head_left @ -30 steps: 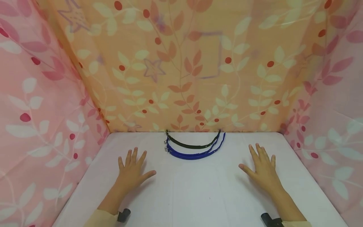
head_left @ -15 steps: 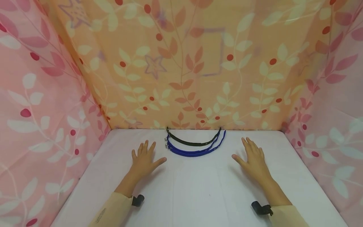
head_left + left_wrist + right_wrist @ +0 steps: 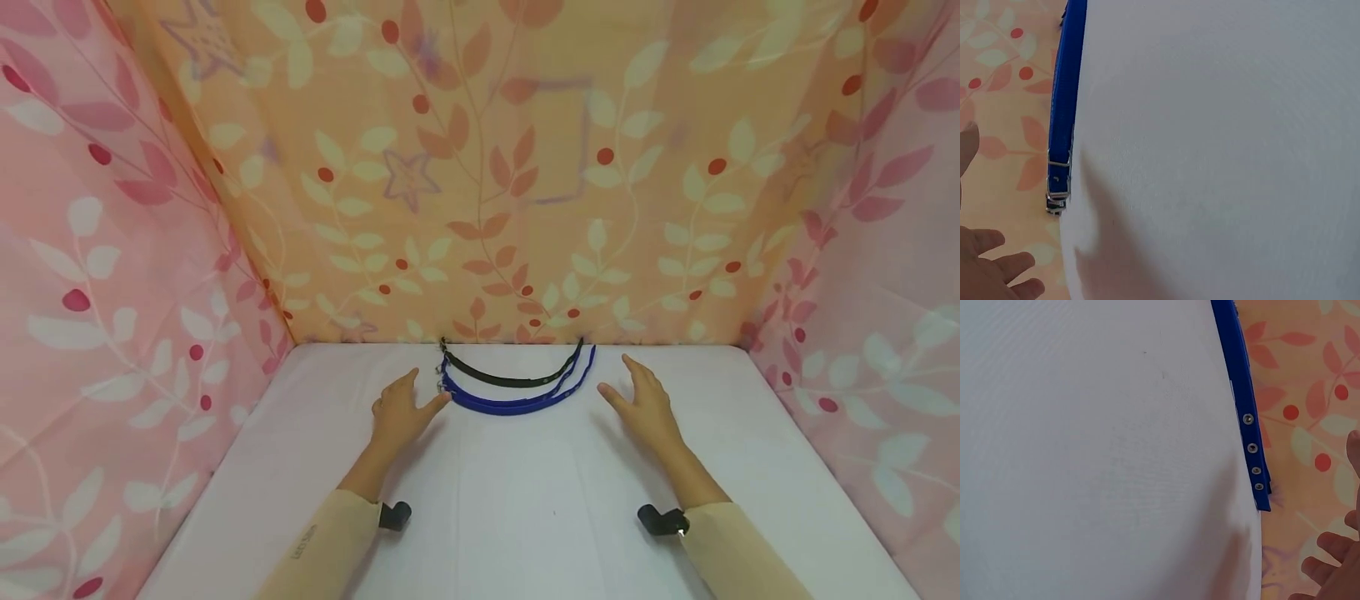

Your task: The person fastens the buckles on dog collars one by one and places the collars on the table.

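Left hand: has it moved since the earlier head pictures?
Yes, the left hand has moved rightward and slightly forward, closer to the blue straps lying on the table.

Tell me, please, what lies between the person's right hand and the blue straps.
In the head view, only bare white tabletop shows between the right hand and the blue straps.

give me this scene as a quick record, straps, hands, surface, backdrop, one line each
blue straps: curved, lying together at the table's far side
dark strap: curved, just behind the blue ones
strap fittings: metal buckle at the left end, ringed holes toward the right
left hand: near the buckle end, holding nothing; contact unclear
right hand: beside the holed end, holding nothing
surface: white table
backdrop: orange, leaf-patterned; pink side walls
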The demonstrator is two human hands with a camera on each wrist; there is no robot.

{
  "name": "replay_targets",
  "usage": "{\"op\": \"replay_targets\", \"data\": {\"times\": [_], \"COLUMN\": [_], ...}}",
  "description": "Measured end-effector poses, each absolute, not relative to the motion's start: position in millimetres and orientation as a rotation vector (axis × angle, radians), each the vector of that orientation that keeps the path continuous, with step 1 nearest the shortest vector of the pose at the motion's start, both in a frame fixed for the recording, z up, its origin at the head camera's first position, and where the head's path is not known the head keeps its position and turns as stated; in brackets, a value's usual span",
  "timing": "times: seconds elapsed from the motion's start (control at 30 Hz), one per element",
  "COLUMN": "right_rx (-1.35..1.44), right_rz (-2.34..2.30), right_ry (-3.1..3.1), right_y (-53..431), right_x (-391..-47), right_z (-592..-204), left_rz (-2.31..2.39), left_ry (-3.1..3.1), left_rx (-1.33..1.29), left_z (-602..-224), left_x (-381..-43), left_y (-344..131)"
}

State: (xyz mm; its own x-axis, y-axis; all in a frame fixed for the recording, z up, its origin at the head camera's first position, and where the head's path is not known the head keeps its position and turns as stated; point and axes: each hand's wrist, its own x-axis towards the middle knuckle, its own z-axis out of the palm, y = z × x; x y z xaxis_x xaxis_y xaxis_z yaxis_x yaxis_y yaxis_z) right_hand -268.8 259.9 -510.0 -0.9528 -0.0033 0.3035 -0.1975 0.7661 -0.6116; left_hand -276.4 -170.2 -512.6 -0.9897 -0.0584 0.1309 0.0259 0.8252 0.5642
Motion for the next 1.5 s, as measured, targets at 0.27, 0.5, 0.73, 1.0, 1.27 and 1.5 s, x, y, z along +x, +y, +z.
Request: {"op": "replay_targets", "data": {"times": [0.27, 0.5, 0.73, 1.0, 1.27, 1.5], "right_rx": [0.110, 0.088, 0.066, -0.002, -0.098, -0.128], "right_rz": [1.054, 1.146, 1.174, 1.168, 1.041, 0.876], "right_ry": [-2.657, -2.639, -2.637, -2.663, -2.734, -2.767], "right_y": [251.7, 243.4, 237.7, 233.1, 228.3, 222.8], "right_x": [-283.6, -303.8, -309.8, -318.1, -324.8, -330.4], "right_z": [-515.5, -518.4, -526.6, -524.5, -526.9, -530.4], "left_rz": [-0.969, -1.029, -1.039, -1.059, -1.061, -1.040], "left_ry": [-2.858, -2.823, -2.824, -2.813, -2.793, -2.806], "left_rx": [0.062, 0.052, 0.073, 0.172, 0.193, 0.221], "left_z": [-516.3, -518.0, -527.4, -529.0, -532.9, -533.9], "left_x": [-287.1, -301.2, -308.7, -310.6, -316.4, -319.3], "left_y": [-156.5, -151.8, -149.5, -148.2, -144.3, -140.8]}}
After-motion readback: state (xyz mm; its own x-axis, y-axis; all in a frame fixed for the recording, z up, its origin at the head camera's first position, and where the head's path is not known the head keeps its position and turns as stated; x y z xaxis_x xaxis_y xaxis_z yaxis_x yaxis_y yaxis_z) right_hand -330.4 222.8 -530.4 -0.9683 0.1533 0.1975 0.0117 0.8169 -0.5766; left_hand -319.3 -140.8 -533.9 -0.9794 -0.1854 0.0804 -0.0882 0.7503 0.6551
